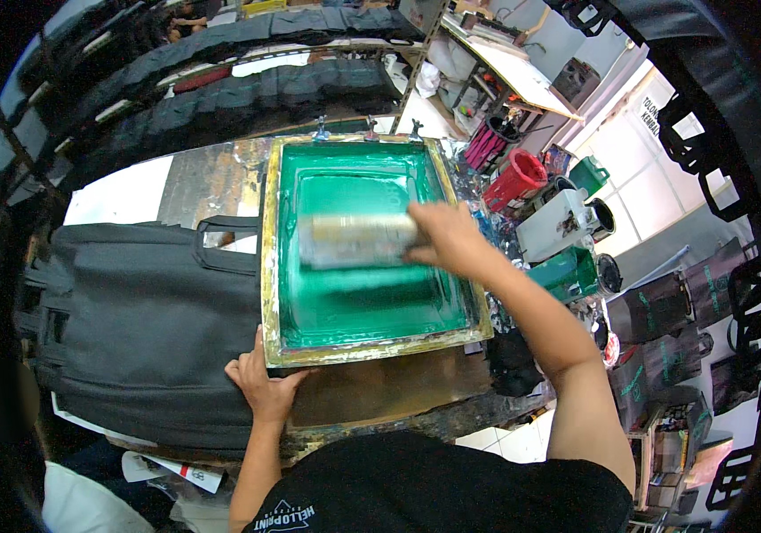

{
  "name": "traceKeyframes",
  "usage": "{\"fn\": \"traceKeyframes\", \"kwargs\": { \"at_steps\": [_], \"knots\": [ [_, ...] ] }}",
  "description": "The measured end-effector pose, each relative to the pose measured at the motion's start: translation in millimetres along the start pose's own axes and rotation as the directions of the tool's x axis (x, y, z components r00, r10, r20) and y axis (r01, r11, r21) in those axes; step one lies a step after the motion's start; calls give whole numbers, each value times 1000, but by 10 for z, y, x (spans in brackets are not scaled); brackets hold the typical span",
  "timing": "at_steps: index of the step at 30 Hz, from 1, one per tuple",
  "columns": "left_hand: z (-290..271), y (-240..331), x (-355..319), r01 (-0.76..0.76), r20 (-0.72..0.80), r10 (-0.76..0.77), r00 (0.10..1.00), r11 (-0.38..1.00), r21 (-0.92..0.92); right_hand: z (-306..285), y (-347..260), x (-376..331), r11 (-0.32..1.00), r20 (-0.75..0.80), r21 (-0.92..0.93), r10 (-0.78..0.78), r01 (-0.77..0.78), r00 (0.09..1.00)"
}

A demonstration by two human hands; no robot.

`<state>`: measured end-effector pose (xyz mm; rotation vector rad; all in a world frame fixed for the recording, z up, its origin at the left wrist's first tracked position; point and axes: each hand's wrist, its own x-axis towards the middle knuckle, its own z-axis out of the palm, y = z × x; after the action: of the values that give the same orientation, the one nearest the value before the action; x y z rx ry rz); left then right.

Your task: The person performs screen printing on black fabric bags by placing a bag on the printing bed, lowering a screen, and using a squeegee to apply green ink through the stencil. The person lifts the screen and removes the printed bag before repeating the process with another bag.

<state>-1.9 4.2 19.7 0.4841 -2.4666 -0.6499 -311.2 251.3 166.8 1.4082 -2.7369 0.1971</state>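
Observation:
A screen-printing frame (267,266) with a worn yellowish wooden rim lies on the bench, its inside coated in wet green ink (358,320). Across the mesh is a squeegee (345,238), smeared by motion. My right hand (451,238) grips its right end. At the near left corner of the frame, my left hand (265,380) rests with fingers apart and thumb spread toward the rim; it holds nothing that shows. Beside it, left of the frame, is a stack of black fabric bags (149,329) with a handle loop (225,258) at the frame's edge.
Metal clamps (370,129) line the frame's far edge. To the right stand a red ink tub (518,173), a white container (549,226) and a green ink container (567,275). Black bags with green prints (647,364) lie at right; more black bags hang at the far left.

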Motion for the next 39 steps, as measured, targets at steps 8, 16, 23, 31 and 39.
{"fn": "traceKeyframes", "kwargs": {
  "at_steps": [8,16,23,31,39],
  "knots": [
    [24,-37,-25,-28,-15,28,1000,1000,-4,148,-442,-926,997,68,-77,-4,9,998],
    [44,-71,15,-46,-22,47,999,999,13,449,322,-40,993,-111,-106,-72,60,991],
    [50,-91,15,-13,15,13,1000,1000,-6,605,1035,1055,977,-81,-149,-165,152,983],
    [44,-137,-27,-60,17,59,998,994,94,789,1228,2093,966,-99,-103,-248,238,964],
    [-14,-80,-12,16,142,-40,989,986,169,574,1128,2107,978,-136,-133,-177,159,975]
  ]
}}
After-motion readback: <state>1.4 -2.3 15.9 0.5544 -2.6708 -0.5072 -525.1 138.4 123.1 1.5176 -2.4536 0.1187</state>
